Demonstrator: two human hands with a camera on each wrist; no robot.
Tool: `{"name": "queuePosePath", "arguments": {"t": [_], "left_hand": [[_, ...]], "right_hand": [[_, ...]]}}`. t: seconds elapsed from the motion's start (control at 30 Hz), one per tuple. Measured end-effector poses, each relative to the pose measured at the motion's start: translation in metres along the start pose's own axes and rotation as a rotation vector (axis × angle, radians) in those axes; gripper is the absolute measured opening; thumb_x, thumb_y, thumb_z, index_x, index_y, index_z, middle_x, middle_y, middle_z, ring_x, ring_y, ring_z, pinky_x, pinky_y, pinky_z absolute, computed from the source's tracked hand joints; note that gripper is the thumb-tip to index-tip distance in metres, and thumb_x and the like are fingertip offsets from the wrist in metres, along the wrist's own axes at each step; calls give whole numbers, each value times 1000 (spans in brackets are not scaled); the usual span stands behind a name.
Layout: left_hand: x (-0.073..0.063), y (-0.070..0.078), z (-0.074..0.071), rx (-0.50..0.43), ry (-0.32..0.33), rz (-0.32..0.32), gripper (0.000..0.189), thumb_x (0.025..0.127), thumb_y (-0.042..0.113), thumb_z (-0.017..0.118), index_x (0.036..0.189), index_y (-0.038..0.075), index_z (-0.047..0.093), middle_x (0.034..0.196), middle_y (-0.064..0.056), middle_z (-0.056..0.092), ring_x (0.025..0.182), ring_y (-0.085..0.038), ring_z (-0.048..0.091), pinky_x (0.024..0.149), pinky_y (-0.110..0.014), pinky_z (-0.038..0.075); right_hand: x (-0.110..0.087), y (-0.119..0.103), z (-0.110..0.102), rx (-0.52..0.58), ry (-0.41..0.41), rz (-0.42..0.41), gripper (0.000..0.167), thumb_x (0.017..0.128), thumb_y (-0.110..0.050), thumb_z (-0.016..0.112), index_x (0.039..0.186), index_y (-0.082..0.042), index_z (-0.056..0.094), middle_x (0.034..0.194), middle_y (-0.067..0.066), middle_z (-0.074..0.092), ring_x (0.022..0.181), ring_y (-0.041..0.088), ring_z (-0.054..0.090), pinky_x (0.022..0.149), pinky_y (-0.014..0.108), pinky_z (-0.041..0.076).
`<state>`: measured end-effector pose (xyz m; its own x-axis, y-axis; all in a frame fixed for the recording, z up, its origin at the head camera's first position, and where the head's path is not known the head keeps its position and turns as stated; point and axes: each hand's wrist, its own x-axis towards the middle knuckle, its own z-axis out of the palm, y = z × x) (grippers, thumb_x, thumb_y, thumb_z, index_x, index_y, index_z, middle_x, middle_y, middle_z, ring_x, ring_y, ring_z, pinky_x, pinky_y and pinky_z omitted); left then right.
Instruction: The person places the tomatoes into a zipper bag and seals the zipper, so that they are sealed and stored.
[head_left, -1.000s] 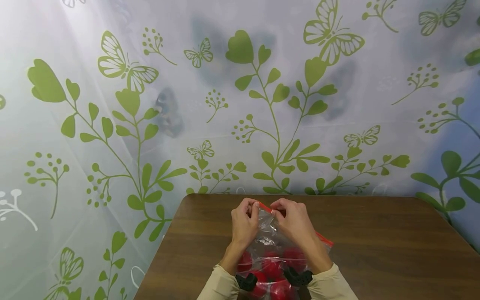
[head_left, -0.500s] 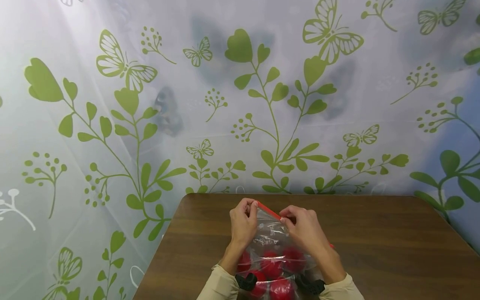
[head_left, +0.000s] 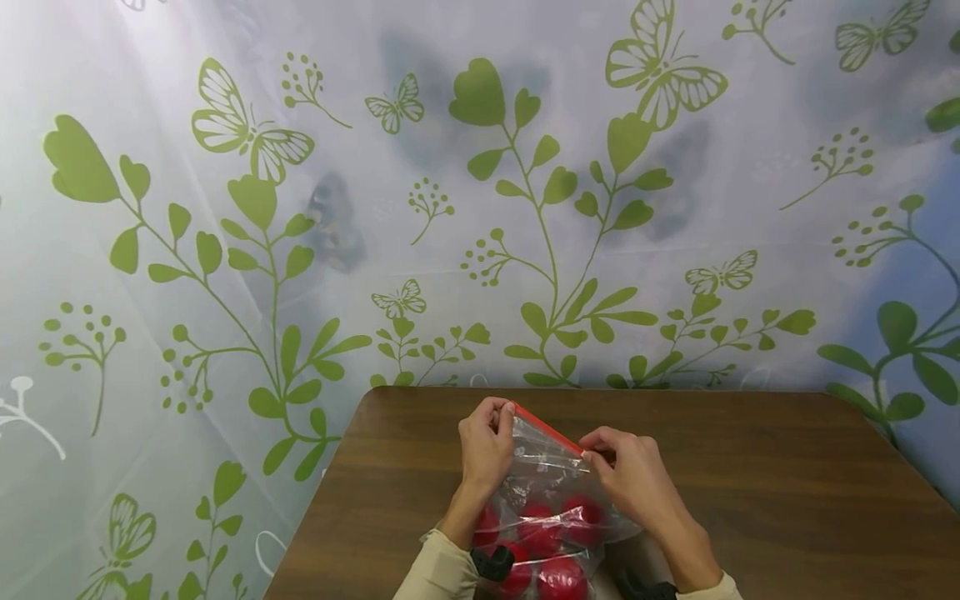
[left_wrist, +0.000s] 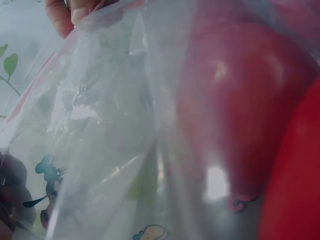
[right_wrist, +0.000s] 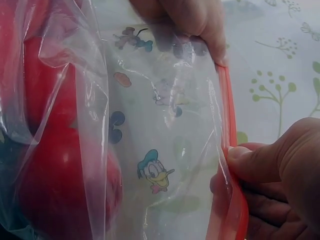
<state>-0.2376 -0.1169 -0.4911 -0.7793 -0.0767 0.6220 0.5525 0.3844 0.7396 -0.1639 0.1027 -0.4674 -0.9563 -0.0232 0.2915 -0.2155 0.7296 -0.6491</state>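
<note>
A clear zip bag [head_left: 543, 475] with a red zip strip [head_left: 551, 432] stands on the table, several smooth red balls [head_left: 562, 577] in its lower part. My left hand [head_left: 486, 450] pinches the upper left corner of the strip. Lower and to the right, my right hand [head_left: 641, 479] pinches the strip between thumb and forefinger. Between the two hands the strip runs taut and slants down. In the right wrist view, the right thumb presses the strip [right_wrist: 228, 110] from one side, and cartoon figures show on the film. The bag's right end is partly hidden behind the right hand.
The brown wooden table [head_left: 787, 492] extends on both sides of the bag. A pale curtain [head_left: 420, 208] with green leaves and butterflies hangs right behind its far edge. Black straps [head_left: 491, 564] sit at the wrists, below light sleeves.
My right hand has slid along the red strip to the right and down, away from the left hand, so a longer stretch shows between them. The left hand has stayed almost still.
</note>
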Motion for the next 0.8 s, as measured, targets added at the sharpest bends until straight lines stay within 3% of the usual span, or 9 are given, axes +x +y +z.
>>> {"name": "queuePosePath", "arguments": {"t": [0.5,0.67,0.8], "left_hand": [[0,-3,0,36,18,-13,13,104,5,71,92,6,75,59,2,55,51,4,41,47,-15,34],[1,3,-5,87,-38,-37,11,107,9,67,97,9,73,80,0,66,68,-5,57,62,-22,49],[5,6,-9,72,-74,-32,11,108,9,64,100,9,71,94,-5,67,79,-12,62,73,-26,53]], "right_hand": [[0,3,1,-22,2,-57,9,98,-7,80,102,-15,81,91,-7,81,77,4,69,69,25,58],[0,5,1,7,-5,-29,9,99,-11,81,106,-16,82,95,-6,82,81,5,73,72,26,61],[1,8,3,17,7,-36,9,98,-15,83,106,-18,83,97,-8,82,81,4,73,73,26,62]]}}
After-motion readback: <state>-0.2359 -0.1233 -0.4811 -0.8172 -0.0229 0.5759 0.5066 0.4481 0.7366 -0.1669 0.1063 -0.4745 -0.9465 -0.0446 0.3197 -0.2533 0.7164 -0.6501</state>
